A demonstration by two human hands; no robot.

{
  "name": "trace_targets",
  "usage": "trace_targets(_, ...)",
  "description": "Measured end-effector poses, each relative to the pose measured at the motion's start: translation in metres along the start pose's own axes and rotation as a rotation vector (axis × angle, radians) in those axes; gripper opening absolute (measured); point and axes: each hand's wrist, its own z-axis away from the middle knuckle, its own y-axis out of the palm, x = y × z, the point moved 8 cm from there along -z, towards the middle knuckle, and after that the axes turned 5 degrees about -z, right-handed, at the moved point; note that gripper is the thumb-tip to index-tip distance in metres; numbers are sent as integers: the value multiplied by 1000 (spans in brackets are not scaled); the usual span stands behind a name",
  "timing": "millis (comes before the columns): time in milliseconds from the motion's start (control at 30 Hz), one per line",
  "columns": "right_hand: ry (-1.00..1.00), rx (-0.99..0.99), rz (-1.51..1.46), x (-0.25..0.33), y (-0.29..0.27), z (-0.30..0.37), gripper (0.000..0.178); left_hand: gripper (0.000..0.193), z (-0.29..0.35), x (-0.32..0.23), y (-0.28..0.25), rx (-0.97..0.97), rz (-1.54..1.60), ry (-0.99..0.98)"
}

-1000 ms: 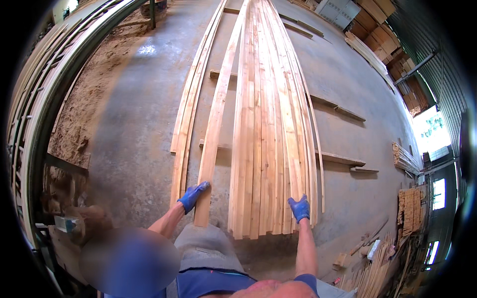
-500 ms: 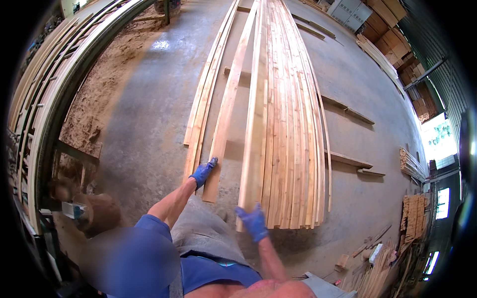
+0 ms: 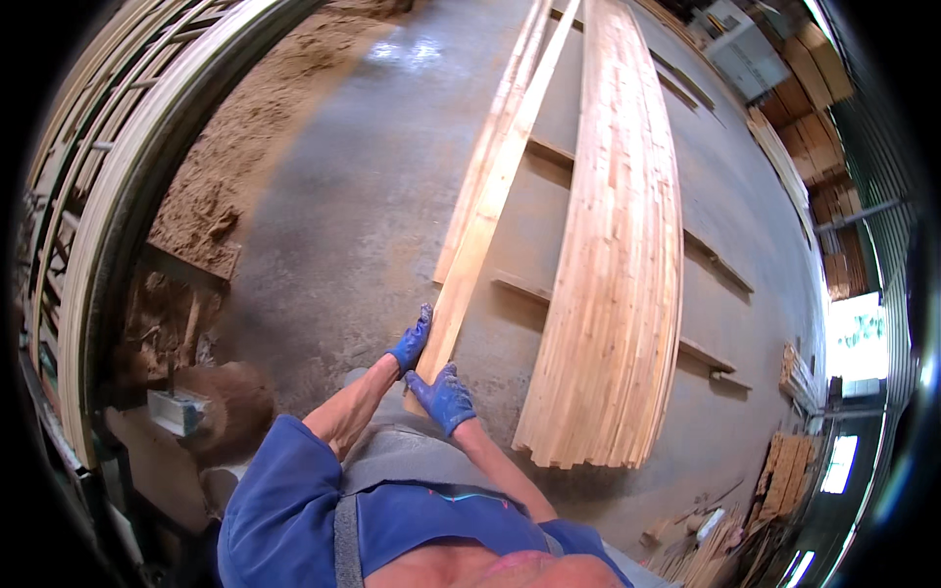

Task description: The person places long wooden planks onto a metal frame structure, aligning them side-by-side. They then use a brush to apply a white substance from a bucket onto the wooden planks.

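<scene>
This was a timber workshop or sawmill hall. Long pale sawn wooden boards [image 3: 613, 265] lay in a wide stack on dark wooden cross bearers [image 3: 711, 355] over a grey concrete floor [image 3: 343, 225]. Brown sawdust [image 3: 255, 147] was heaped along the left side, next to a long curved metal frame [image 3: 118, 216]. More stacked brown timber [image 3: 814, 69] stood by the corrugated metal wall [image 3: 877, 157], and short wood offcuts [image 3: 784, 480] lay near the bright windows.
</scene>
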Motion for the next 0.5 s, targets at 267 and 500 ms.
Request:
trace_targets(267, -425, 743, 417, 177, 142, -34, 80, 80, 80, -32, -225, -1, -182, 180)
trace_targets(500, -9, 926, -462, 218, 127, -211, 47, 69, 189, -56, -351, -54, 13, 116)
